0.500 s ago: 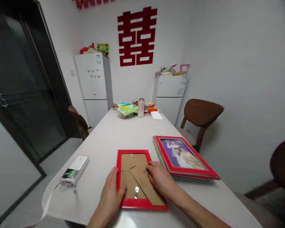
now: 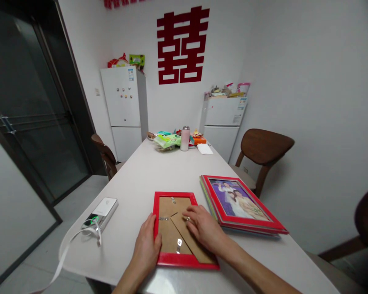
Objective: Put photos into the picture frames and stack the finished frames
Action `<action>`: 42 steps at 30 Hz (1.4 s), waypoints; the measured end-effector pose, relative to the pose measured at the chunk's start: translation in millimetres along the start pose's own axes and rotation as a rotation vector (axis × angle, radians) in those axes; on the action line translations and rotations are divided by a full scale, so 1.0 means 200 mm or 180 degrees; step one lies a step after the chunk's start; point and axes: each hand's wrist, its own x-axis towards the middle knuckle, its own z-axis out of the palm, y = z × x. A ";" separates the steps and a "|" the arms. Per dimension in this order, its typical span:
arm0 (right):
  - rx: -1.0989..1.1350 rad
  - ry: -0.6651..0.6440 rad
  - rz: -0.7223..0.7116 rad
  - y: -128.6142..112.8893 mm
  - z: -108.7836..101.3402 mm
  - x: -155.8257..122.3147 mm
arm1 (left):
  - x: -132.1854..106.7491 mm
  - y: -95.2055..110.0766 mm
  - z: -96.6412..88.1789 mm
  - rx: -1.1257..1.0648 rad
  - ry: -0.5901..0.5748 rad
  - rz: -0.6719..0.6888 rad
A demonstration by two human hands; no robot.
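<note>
A red picture frame (image 2: pixel 187 260) lies face down on the white table, its brown backing board (image 2: pixel 168 234) with a slanted stand facing up. My left hand (image 2: pixel 147 245) is closed around the frame's left edge, thumb lying at its inner side. Over the right side of the backing, my right hand (image 2: pixel 204 228) has its fingers curled at a small metal clip (image 2: pixel 188 219), partly covering it. Other metal clips show at the top (image 2: pixel 173 200), the left (image 2: pixel 163 219) and the bottom (image 2: pixel 179 246) of the backing.
Several stacked frames, the top one a red picture frame (image 2: pixel 242 200) with a photo, lie to the right. A power bank (image 2: pixel 102 210) with a white cable (image 2: pixel 61 261) is on the left. A pink bottle (image 2: pixel 185 139) and green bag (image 2: pixel 168 141) stand far back. Chairs (image 2: pixel 265 147) flank the table.
My right hand's fingers have shifted slightly inward and up over the right-hand clip. My left hand keeps its place on the frame's edge. The view has turned slightly left.
</note>
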 end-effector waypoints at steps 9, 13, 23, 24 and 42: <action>0.0571 -0.0534 -0.0690 -0.13 0.03 -0.04 | 0.00 -0.01 0.01 -0.0023 0.0085 -0.0002; 0.0593 -0.0261 -0.0614 -0.15 0.07 0.00 | -0.01 -0.01 0.02 -0.0033 0.0111 0.0001; -0.0070 0.0156 -0.0009 -0.19 0.25 0.26 | -0.01 -0.02 0.02 -0.0173 0.0161 0.0028; -0.0098 0.0187 0.0031 -0.19 0.26 0.27 | -0.01 -0.02 0.02 -0.0157 0.0151 0.0027; -0.0269 0.0325 0.0649 0.00 0.21 0.34 | -0.01 0.00 0.02 -0.0051 0.0126 -0.0008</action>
